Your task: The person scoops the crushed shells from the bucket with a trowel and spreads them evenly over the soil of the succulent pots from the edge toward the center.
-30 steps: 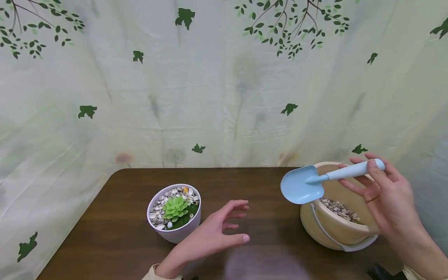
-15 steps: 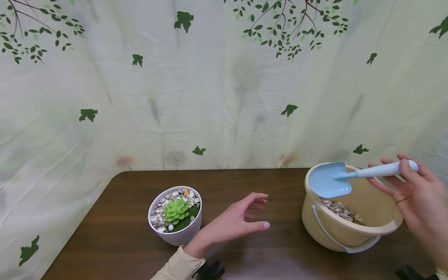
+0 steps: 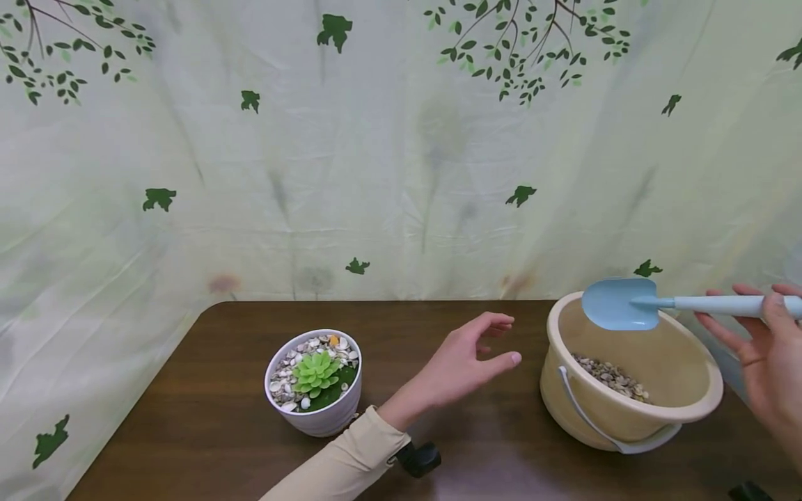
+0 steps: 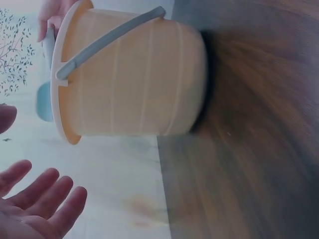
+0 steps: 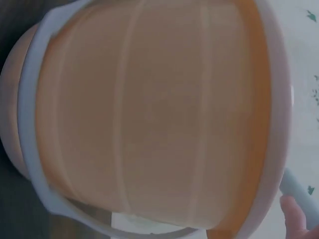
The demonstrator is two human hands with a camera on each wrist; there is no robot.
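Observation:
My right hand pinches the handle of a light blue trowel at the far right of the head view. The trowel's blade hangs over the rim of a beige bucket, which has a grey handle resting against its side. Small pebbles lie at the bottom of the bucket. Left of it, my left hand is held in the air over the table with its fingers spread and nothing in them. From the left wrist view, my left hand faces the bucket without touching it.
On the left of the dark wooden table stands a white pot holding a green succulent among white and grey stones. A leaf-patterned curtain hangs behind the table's far edge.
Holding the trowel, my right hand has moved right, shifting the blade over the bucket. My left hand has moved right and farther forward, away from the potted succulent and nearer the bucket.

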